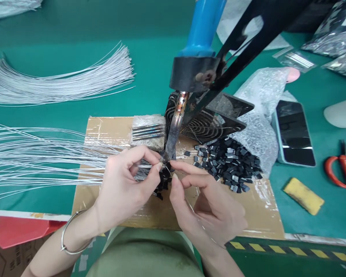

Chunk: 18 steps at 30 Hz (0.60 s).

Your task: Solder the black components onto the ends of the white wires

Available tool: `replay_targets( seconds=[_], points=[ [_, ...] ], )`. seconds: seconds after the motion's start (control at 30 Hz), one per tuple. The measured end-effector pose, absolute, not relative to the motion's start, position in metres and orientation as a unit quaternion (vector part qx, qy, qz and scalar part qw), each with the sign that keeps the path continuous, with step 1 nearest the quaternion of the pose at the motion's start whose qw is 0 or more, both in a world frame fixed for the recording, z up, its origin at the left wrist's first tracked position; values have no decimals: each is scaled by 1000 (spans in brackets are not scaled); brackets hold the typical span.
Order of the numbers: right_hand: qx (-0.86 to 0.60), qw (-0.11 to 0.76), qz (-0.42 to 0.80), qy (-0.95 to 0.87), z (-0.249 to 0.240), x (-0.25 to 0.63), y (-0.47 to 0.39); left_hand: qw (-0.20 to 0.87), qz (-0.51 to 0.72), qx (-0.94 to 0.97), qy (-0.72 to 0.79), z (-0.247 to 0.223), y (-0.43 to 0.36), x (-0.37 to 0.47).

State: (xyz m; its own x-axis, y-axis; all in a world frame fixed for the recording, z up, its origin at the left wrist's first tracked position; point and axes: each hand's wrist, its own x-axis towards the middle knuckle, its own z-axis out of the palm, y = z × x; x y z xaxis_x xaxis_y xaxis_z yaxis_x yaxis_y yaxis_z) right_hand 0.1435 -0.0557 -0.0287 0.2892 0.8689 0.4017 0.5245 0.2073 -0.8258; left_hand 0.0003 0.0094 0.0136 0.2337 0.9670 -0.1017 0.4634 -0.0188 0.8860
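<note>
A soldering iron with a blue handle (204,30) hangs from a black stand, its hot end (174,134) pointing down between my hands. My left hand (129,184) pinches a thin white wire close to the iron's tip. Thumb and forefinger of my right hand (207,196) are closed on a thin strand of solder wire (203,227), which trails over the palm to the wrist. Its end lies close to the tip; whether it touches is too small to tell. Small black pieces (162,181) lie beneath the fingertips, partly hidden. More white wires (60,161) stretch leftward from my left hand.
Small black parts (233,161) are heaped right of the iron on a cardboard sheet (259,219). Behind stands a black fan (202,129). Around are a wire bundle (75,86), phone (295,132), yellow sponge (303,195), red-handled cutters (343,169) and bubble wrap (262,100).
</note>
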Motion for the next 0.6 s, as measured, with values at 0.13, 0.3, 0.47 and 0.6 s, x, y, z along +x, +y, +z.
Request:
replay_targets(
  seconds=[0.13, 0.3, 0.47, 0.6],
  points=[
    [-602, 532, 151, -575, -29, 142, -55, 436, 295, 652, 546, 13, 8, 0],
    [-597, 537, 152, -576, -30, 143, -55, 436, 296, 653, 544, 11, 8, 0],
    [-600, 532, 142, -580, -31, 143, -54, 442, 295, 650, 543, 10, 8, 1],
    [-595, 536, 142, -582, -30, 143, -53, 431, 296, 659, 541, 11, 8, 0]
  ],
)
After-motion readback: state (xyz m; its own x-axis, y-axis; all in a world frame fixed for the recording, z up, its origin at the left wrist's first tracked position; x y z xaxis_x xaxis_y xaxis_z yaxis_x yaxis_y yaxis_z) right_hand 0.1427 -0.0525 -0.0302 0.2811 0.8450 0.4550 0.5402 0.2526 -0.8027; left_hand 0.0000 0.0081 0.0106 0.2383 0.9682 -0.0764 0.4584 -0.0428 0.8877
